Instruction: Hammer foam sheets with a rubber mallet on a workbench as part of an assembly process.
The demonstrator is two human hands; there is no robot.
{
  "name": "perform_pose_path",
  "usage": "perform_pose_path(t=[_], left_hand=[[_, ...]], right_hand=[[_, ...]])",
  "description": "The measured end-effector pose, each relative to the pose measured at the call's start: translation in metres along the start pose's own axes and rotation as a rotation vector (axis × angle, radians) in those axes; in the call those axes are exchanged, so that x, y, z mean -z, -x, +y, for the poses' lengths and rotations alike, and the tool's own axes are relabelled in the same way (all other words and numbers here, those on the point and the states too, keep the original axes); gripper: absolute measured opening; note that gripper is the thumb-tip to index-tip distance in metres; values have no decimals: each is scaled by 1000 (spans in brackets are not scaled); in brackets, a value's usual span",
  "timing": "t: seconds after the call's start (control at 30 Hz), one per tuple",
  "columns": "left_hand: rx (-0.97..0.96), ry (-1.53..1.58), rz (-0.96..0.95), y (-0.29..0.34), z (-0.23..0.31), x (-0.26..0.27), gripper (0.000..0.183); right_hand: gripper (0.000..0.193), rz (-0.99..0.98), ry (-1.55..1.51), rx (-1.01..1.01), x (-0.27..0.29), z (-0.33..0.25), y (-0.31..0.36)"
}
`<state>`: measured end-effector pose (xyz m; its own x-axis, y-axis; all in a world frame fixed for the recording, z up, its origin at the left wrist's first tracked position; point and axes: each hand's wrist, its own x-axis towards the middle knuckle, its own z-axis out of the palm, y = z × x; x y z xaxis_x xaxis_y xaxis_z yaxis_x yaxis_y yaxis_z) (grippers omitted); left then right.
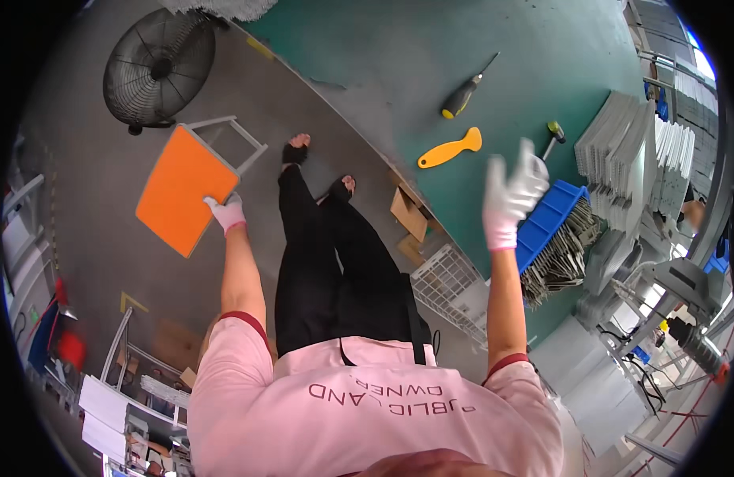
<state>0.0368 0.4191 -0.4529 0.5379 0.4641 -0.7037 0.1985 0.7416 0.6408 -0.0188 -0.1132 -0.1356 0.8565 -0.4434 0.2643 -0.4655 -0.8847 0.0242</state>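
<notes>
My left hand (pixel 227 213), in a white glove with a pink cuff, grips the edge of an orange-topped stool (pixel 176 191). The stool has grey metal legs and stands at my left, beside the fan. My right hand (pixel 513 197), gloved the same way, is held over the green worktable (pixel 367 71) with its fingers stretched out and nothing in it. Near it lie a yellow plastic scraper (pixel 450 149) and a hammer (pixel 555 139) with a dark handle end. Farther off on the table is a screwdriver (pixel 463 97) with a black and yellow handle.
A blue bin (pixel 547 219) beside my right wrist borders a heap of thin metal parts (pixel 562 258). Stacked white panels (pixel 617 147) stand at the right. A large black floor fan (pixel 160 70) is at the far left. A white wire basket (pixel 450 288) sits by the table's near edge.
</notes>
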Motion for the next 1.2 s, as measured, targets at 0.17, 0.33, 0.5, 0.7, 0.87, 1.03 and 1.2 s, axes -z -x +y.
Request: perform_pose_path(t=[0.17,0.33,0.5,0.7,0.87,1.03,1.2], left_hand=[[126,299,57,60,-28,30,44],[334,-43,23,130,-45,98,41],[346,-201,-34,138,-27,125,48],[-133,-1441,261,134,7,75,98],[-440,-2683,-504,94,48,-28,117],[65,-3186,-1310,26,69,-87,66],[276,-2771,-1349,-4,84,-76,61]], right_hand=[[61,-290,-310,320,4,-63,8],[46,-112,-420,260,-21,-44,16],[48,-143,-406,264,-28,-35,22],[47,-116,-471,263,-23,-37,17],[47,-101,-500,258,-22,-37,17],[44,-127,-538,238,-21,-32,16],[50,-92,-440,-87,-22,-44,17]])
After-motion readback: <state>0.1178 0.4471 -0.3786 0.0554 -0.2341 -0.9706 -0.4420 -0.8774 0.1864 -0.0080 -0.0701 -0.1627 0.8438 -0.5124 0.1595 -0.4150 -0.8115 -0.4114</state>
